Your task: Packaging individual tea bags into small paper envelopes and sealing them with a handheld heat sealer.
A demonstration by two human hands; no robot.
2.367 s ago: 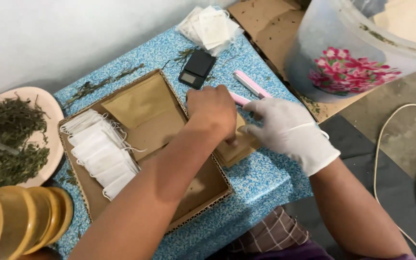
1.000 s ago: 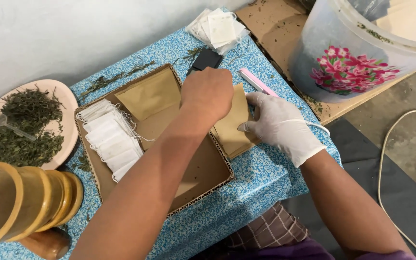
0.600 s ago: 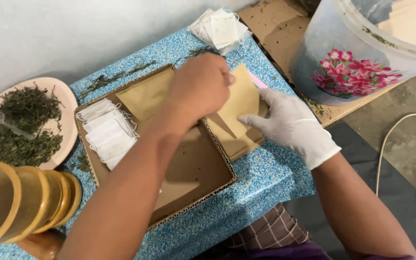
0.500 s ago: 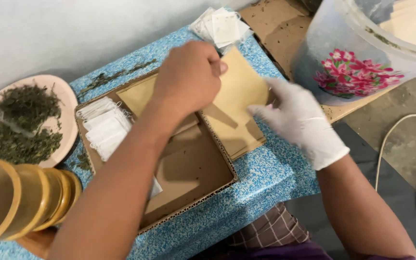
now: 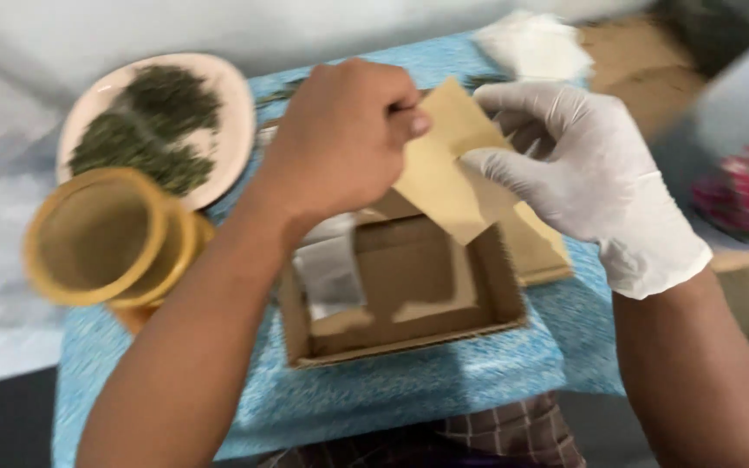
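My bare left hand (image 5: 340,134) pinches the top edge of a brown paper envelope (image 5: 444,169) and holds it up above the cardboard tray (image 5: 409,338). My right hand (image 5: 587,173), in a white glove, touches the envelope's right side with spread fingers. More brown envelopes (image 5: 539,247) lie stacked on the blue patterned tabletop (image 5: 409,386) under the right hand. White filter bags (image 5: 331,269) lie inside the tray, partly hidden by my left forearm. The frame is blurred.
A pink plate of dried green leaves (image 5: 153,121) sits at the back left. A yellow wooden mortar (image 5: 101,234) stands in front of it. A pile of white bags (image 5: 535,48) lies at the back. A flowered plastic bucket (image 5: 743,165) stands on the right.
My left hand has lifted one brown envelope off the stack and raised it over the tray. My gloved right hand came up to meet it. The view swung left and blurred.
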